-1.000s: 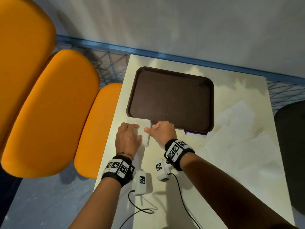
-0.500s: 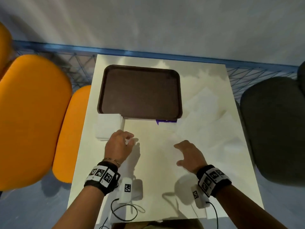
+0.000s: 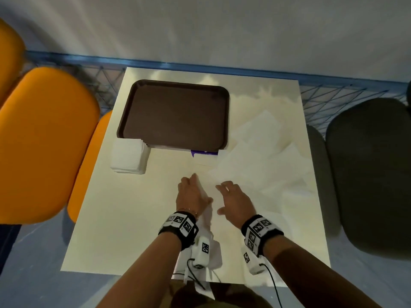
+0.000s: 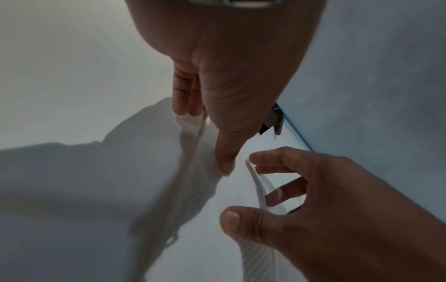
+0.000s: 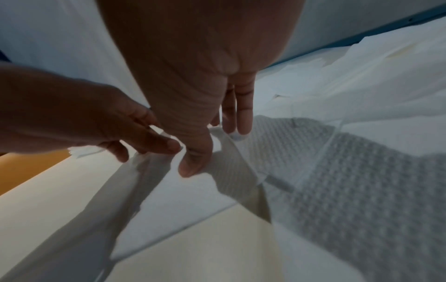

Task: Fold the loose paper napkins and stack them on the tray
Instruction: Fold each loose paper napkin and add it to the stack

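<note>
The brown tray lies empty at the table's far left. A stack of folded white napkins sits on the table at the tray's front-left corner. Several loose napkins are spread over the table's right half. Both hands meet on one loose napkin in the middle. My left hand pinches its left edge and lifts it, as the right wrist view shows. In the left wrist view my right hand has the napkin's raised edge between thumb and curled fingers.
Orange seats stand to the left of the cream table, and a dark seat to the right. A blue wire frame and a grey wall lie behind. A purple slip pokes out under the tray's front edge.
The hands left the folded stack by the tray's front-left corner, spread apart, then came together on a loose napkin mid-table. The left hand has lifted its edge.
</note>
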A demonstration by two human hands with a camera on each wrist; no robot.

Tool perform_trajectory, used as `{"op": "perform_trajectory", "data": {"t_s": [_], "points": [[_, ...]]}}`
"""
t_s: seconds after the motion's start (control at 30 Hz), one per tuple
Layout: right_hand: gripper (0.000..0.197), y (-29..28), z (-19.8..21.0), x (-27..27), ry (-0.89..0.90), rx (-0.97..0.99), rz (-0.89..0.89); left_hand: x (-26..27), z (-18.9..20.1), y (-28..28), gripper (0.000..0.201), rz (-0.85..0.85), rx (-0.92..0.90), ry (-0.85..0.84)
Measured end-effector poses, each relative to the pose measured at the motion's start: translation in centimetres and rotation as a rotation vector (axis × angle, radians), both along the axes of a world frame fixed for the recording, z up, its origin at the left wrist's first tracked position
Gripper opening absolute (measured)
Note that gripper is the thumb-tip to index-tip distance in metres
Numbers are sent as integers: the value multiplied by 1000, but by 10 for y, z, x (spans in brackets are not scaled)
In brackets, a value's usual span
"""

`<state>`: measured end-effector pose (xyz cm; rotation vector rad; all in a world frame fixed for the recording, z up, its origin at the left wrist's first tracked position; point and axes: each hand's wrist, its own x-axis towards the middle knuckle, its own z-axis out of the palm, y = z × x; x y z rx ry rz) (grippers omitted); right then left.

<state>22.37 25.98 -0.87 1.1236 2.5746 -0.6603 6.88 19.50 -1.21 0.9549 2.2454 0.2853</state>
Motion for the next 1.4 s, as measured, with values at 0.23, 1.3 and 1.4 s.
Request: {"op": "perform_trajectory", "data": {"t_s": [0.23,1.3,1.4], "points": [[97,4,-7,17,47,-7,-33,13,-11,0,91,536,134,-353],[48,26,144,16,699,-844,-348,1,117,-70,47,662,664,-1024],[33,22,165,15,737,-827,-355,-4,137,-71,41,618,667,-1006]]}}
